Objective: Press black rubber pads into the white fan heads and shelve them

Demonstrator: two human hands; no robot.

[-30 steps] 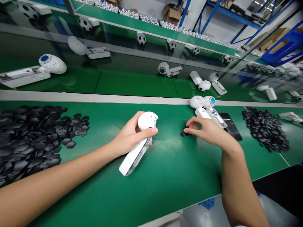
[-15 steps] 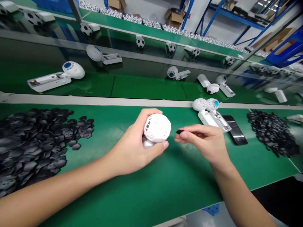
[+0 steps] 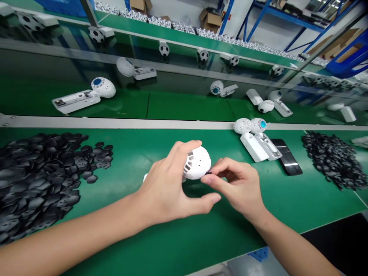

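My left hand (image 3: 168, 188) is wrapped round a white hand-held fan with a round slotted head (image 3: 198, 163), held over the green bench (image 3: 178, 234). My right hand (image 3: 240, 186) pinches a small black piece (image 3: 208, 173) between thumb and forefinger, pressed against the right side of the fan's head. The fan's handle is mostly hidden behind my left hand.
A large heap of black hexagon pieces (image 3: 40, 176) lies at the left, a smaller dark heap (image 3: 333, 161) at the right. Two white fans (image 3: 255, 138) and a black phone (image 3: 286, 157) lie past my right hand. More fans ride the conveyor (image 3: 184, 105) behind.
My right hand lifted the small black piece off the bench and brought it to the fan's head. My left hand turned the fan so that its head faces up, closer to me.
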